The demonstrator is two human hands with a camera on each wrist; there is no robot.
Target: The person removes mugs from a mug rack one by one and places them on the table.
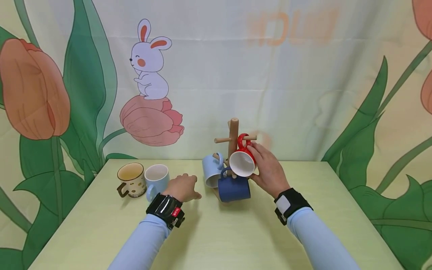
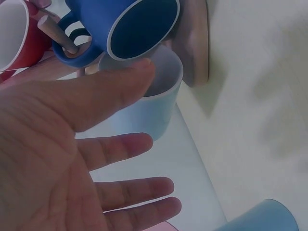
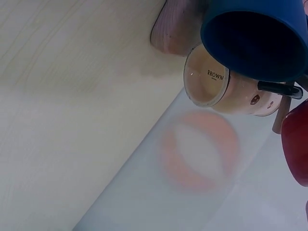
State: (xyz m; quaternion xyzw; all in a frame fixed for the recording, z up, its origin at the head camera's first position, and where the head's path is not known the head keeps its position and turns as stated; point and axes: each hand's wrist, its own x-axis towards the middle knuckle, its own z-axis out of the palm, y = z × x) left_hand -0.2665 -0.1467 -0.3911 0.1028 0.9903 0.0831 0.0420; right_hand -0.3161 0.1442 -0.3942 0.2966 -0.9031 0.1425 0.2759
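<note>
At the wooden mug tree point(image 1: 233, 129), my right hand point(image 1: 270, 172) grips a red mug point(image 1: 241, 165) by its side. The mug's white inside faces me, and its handle is round an upper peg point(image 1: 251, 138). Below it hangs a dark blue mug point(image 1: 234, 189), with a light blue mug point(image 1: 210, 171) to its left. A cream mug point(image 3: 206, 79) with BROWN on its base shows behind the dark blue one in the right wrist view. My left hand point(image 1: 182, 187) is left of the tree, empty, fingers extended in the left wrist view point(image 2: 115, 149).
On the table point(image 1: 216, 240), left of my left hand, stand a white-and-light-blue mug point(image 1: 158, 176) and a cream mug point(image 1: 137, 187) with brown spots and a brown handle. Another upper peg point(image 1: 222, 140) sticks out leftward. A printed curtain point(image 1: 202, 75) hangs behind the table.
</note>
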